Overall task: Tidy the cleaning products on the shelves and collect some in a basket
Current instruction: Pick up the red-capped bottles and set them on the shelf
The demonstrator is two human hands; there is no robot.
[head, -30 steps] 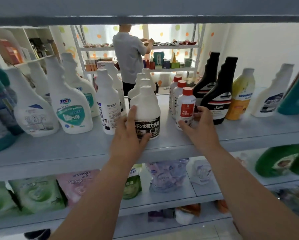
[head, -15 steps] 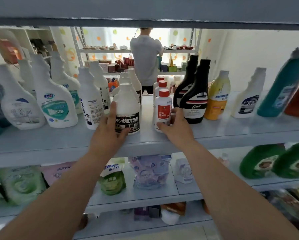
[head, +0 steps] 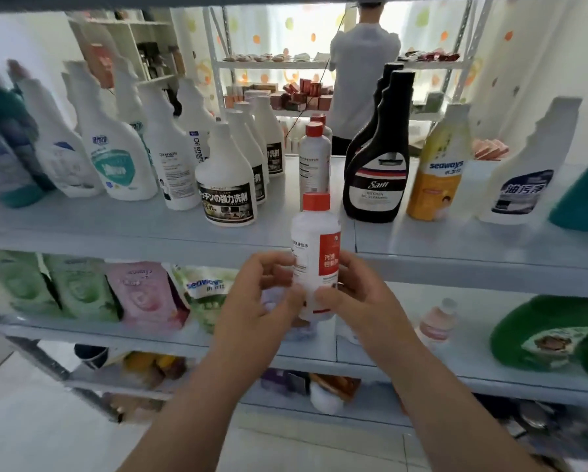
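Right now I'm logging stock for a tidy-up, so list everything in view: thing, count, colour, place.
held bottle: 1, white, red cap, in front of the upper shelf edge
red-capped bottles: at least 2, white, upper shelf centre
black bottles: 2, black, right of centre
yellow bottle: 1, yellow, right of black bottles
black-labelled bottles: about 4, white, left of centre
spray bottles: several, white, upper shelf left; one far right
teal bottles: at least 2, both shelf ends
pouches: several, green and pink, lower shelf left
green jugs: 2, lower shelf right
other person: 1, white top, far shelves
left grip: hand, holds held bottle's left side
right grip: hand, holds its right side
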